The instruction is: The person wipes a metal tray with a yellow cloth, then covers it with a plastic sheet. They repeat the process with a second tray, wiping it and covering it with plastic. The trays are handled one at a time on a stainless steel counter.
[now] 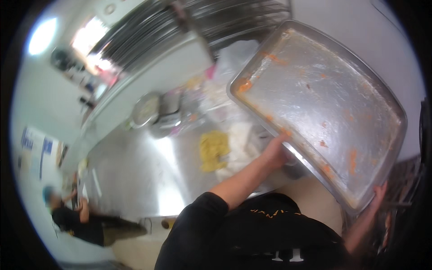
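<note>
A large rectangular metal tray [337, 91] is held up in front of me, tilted so its inside faces me. Orange scraps [245, 85] and greasy smears cling to its floor and along its near edge. My left hand [277, 152] grips the long near side, fingers hidden beneath the rim. At the lower right corner my right hand [378, 195] holds the tray's short side, and most of its fingers are out of sight behind the metal.
Left of the tray runs a stainless steel table [128, 175]. On it lie a yellow cloth [213, 151], a white cloth [240, 148], plastic bags [219, 104] and a round metal bowl [146, 109]. Metal racks [236, 17] stand behind. Another person [77, 216] stands at the table's far end.
</note>
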`<state>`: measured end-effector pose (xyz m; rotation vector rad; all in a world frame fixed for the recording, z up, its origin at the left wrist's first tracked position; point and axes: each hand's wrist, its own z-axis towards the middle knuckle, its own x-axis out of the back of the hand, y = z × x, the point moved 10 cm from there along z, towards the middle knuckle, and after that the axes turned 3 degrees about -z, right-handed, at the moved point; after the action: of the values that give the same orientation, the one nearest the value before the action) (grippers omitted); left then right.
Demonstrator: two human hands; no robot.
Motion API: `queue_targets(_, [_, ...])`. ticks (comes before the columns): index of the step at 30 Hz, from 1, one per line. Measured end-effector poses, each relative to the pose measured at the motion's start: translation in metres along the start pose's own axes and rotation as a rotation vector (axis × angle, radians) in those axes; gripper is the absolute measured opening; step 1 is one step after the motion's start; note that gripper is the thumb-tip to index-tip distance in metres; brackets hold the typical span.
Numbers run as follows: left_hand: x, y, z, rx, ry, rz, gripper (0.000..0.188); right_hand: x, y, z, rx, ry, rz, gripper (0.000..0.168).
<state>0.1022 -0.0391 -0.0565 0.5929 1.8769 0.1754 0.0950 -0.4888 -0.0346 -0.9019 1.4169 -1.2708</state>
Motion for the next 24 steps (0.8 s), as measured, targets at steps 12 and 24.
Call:
queue_targets(12, [0.321,0.110,-0.484,-0.686,0.651,-0.042,0.034,-0.461,0.029,-0.271,-0.177,-0.826,-0.079,0.052])
queue_targets(24, [0.407,0.089,-0.587,-0.264,0.581,0.307,0.029,-0.648,0.110,-0.353,0.434,-1.042,-1.088,0.036])
